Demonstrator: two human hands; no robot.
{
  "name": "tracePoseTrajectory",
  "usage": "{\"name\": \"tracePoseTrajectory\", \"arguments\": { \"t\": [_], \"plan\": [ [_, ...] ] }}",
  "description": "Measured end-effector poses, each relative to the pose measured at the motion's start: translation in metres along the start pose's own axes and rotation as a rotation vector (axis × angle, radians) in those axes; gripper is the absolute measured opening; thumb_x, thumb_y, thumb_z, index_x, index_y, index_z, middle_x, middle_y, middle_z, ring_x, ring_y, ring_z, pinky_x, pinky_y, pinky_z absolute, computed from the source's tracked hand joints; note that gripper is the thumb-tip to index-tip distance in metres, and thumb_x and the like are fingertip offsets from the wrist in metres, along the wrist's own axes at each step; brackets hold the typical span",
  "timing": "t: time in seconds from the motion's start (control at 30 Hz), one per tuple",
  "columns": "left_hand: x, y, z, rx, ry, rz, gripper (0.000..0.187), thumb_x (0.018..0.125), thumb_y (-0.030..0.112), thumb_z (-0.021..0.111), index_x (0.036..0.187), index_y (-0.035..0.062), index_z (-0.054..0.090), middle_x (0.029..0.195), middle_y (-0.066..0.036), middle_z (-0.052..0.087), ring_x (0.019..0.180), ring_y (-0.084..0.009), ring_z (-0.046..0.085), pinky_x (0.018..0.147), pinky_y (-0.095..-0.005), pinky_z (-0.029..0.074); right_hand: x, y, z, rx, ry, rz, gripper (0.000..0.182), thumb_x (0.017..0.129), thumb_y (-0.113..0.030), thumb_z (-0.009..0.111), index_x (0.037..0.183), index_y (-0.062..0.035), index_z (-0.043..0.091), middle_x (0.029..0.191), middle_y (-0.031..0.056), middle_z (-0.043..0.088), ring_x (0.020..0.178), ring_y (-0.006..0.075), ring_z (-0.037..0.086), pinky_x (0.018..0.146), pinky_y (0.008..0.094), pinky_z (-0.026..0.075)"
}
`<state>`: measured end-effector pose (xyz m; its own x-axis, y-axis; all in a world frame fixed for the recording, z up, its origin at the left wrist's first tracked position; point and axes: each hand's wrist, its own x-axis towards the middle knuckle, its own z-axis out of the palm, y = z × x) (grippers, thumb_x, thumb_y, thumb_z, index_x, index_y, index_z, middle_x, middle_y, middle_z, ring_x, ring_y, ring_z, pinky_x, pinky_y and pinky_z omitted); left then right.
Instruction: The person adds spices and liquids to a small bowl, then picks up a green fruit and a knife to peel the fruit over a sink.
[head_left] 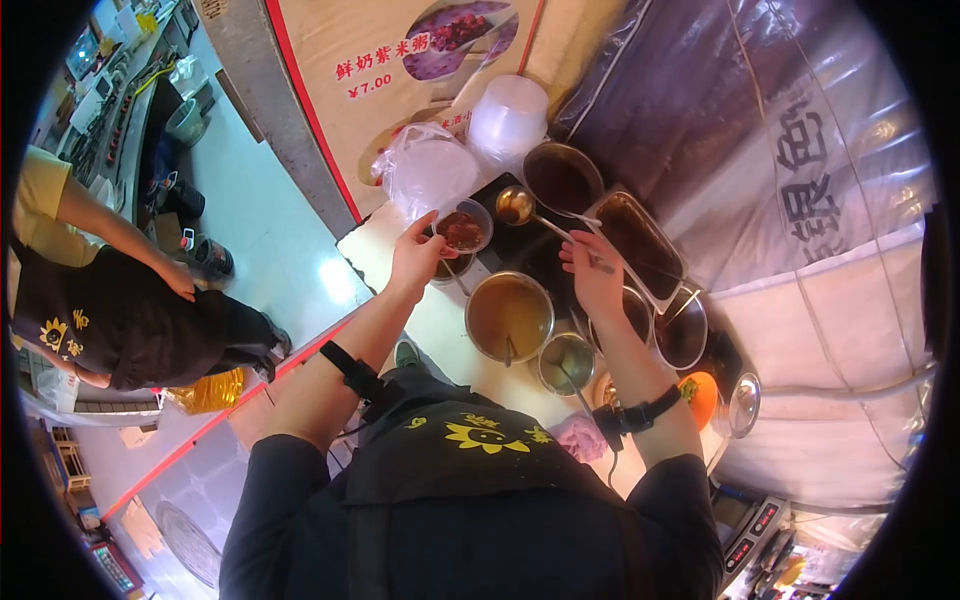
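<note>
My left hand (pixel 413 262) grips the near side of a clear plastic bowl (pixel 489 218) with reddish-brown food in it. My right hand (pixel 594 268) is closed around the handle of a metal ladle (pixel 515 205). The ladle's head, with brownish liquid in it, hangs just right of the bowl. Behind the ladle stands a round pot (pixel 590 165) of dark contents. Below and between my hands is a large pot (pixel 549 318) of yellowish-brown liquid with a utensil in it. Another container under the bowl is partly hidden.
A rectangular pan (pixel 672 290) of dark food lies to the right, near several round pots. White stacked containers (pixel 508 112) and bagged lids (pixel 430 168) stand at the back. An orange bowl (pixel 703 405) and pink cloth (pixel 578 438) are nearer me. A co-worker (pixel 130 310) stands left.
</note>
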<state>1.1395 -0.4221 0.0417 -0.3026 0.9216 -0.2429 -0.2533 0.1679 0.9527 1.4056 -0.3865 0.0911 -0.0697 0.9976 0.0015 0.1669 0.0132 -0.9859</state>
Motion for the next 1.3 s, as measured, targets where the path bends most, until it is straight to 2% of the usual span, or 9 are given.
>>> {"name": "tracePoseTrajectory", "arguments": {
  "t": [0.2, 0.33, 0.43, 0.5, 0.8, 0.87, 0.9, 1.03, 1.3],
  "plan": [
    [0.006, -0.008, 0.007, -0.037, -0.025, -0.002, 0.058, 0.081, 0.001, 0.051, 0.138, -0.0021, 0.040, 0.076, -0.009, 0.060, 0.071, -0.0194, 0.067, 0.066, -0.0256, 0.051, -0.040, -0.035, 0.009, 0.132, 0.038, -0.083, 0.020, 0.093, -0.008, 0.053, 0.109, 0.0006, 0.062, 0.100, 0.0119, 0.066, 0.089, 0.0180, 0.065, 0.076, 0.0271, 0.053],
    [0.005, -0.002, 0.017, -0.133, -0.030, -0.043, 0.060, 0.080, 0.001, 0.052, 0.139, -0.0017, 0.038, 0.079, -0.010, 0.060, 0.072, -0.0204, 0.067, 0.067, -0.0257, 0.051, -0.060, -0.023, 0.011, -0.381, -0.069, -0.578, 0.022, 0.083, 0.003, 0.061, 0.105, -0.0005, 0.062, 0.096, 0.0168, 0.065, 0.085, 0.0261, 0.067, 0.073, 0.0311, 0.053],
    [0.004, -0.002, 0.015, -0.129, -0.030, -0.044, 0.061, 0.081, 0.000, 0.051, 0.140, -0.0013, 0.036, 0.082, -0.011, 0.059, 0.072, -0.0206, 0.067, 0.067, -0.0259, 0.051, -0.060, -0.022, 0.009, -0.493, -0.075, -0.830, 0.024, 0.085, 0.002, 0.059, 0.109, -0.0009, 0.061, 0.097, 0.0143, 0.065, 0.088, 0.0204, 0.066, 0.076, 0.0279, 0.051],
    [-0.003, -0.001, 0.011, -0.156, -0.032, -0.027, 0.061, 0.081, 0.000, 0.051, 0.140, -0.0005, 0.036, 0.082, -0.010, 0.059, 0.074, -0.0202, 0.066, 0.068, -0.0262, 0.051, -0.057, -0.025, 0.005, -0.477, 0.049, -0.783, 0.025, 0.082, 0.004, 0.060, 0.106, -0.0020, 0.061, 0.098, 0.0164, 0.065, 0.086, 0.0324, 0.065, 0.075, 0.0352, 0.053],
    [-0.096, 0.017, -0.045, -0.451, 0.072, 0.112, 0.057, 0.087, -0.002, 0.047, 0.142, 0.0030, 0.035, 0.080, -0.005, 0.055, 0.079, -0.0192, 0.063, 0.080, -0.0301, 0.049, -0.031, 0.013, -0.003, -0.572, -0.162, -0.679, 0.023, 0.087, -0.005, 0.055, 0.109, -0.0050, 0.061, 0.104, 0.0171, 0.063, 0.096, 0.0344, 0.061, 0.082, 0.0388, 0.050],
    [-0.129, 0.025, -0.063, -0.381, 0.096, 0.205, 0.057, 0.086, -0.005, 0.044, 0.141, -0.0010, 0.032, 0.097, -0.011, 0.055, 0.081, -0.0188, 0.060, 0.079, -0.0294, 0.049, -0.029, 0.024, 0.000, -0.631, -0.179, -0.699, 0.023, 0.086, -0.005, 0.057, 0.108, -0.0048, 0.062, 0.103, 0.0169, 0.064, 0.095, 0.0332, 0.062, 0.082, 0.0364, 0.050],
    [-0.145, 0.029, -0.071, -0.312, 0.139, 0.238, 0.054, 0.089, 0.001, 0.050, 0.140, 0.0015, 0.036, 0.079, -0.004, 0.054, 0.079, -0.0169, 0.063, 0.079, -0.0302, 0.050, -0.028, 0.030, 0.001, -0.625, -0.203, -0.687, 0.022, 0.087, -0.006, 0.056, 0.108, -0.0048, 0.062, 0.103, 0.0169, 0.064, 0.096, 0.0332, 0.062, 0.083, 0.0366, 0.050],
    [-0.211, 0.044, -0.096, 0.011, 0.325, 0.274, 0.053, 0.087, 0.001, 0.051, 0.138, 0.0003, 0.040, 0.077, -0.005, 0.056, 0.074, -0.0168, 0.064, 0.076, -0.0286, 0.051, -0.023, 0.043, 0.011, -0.611, -0.287, -0.693, 0.022, 0.088, -0.005, 0.056, 0.109, -0.0019, 0.061, 0.101, 0.0154, 0.065, 0.092, 0.0279, 0.064, 0.082, 0.0327, 0.050],
    [-0.234, 0.026, -0.113, -0.067, 0.356, 0.099, 0.054, 0.086, 0.003, 0.052, 0.139, 0.0007, 0.039, 0.078, -0.006, 0.057, 0.074, -0.0176, 0.065, 0.076, -0.0279, 0.051, -0.007, 0.039, 0.029, -0.094, -0.149, -0.083, 0.021, 0.092, -0.009, 0.053, 0.110, -0.0031, 0.062, 0.092, 0.0105, 0.067, 0.080, 0.0142, 0.064, 0.070, 0.0269, 0.053]
  ]
}}
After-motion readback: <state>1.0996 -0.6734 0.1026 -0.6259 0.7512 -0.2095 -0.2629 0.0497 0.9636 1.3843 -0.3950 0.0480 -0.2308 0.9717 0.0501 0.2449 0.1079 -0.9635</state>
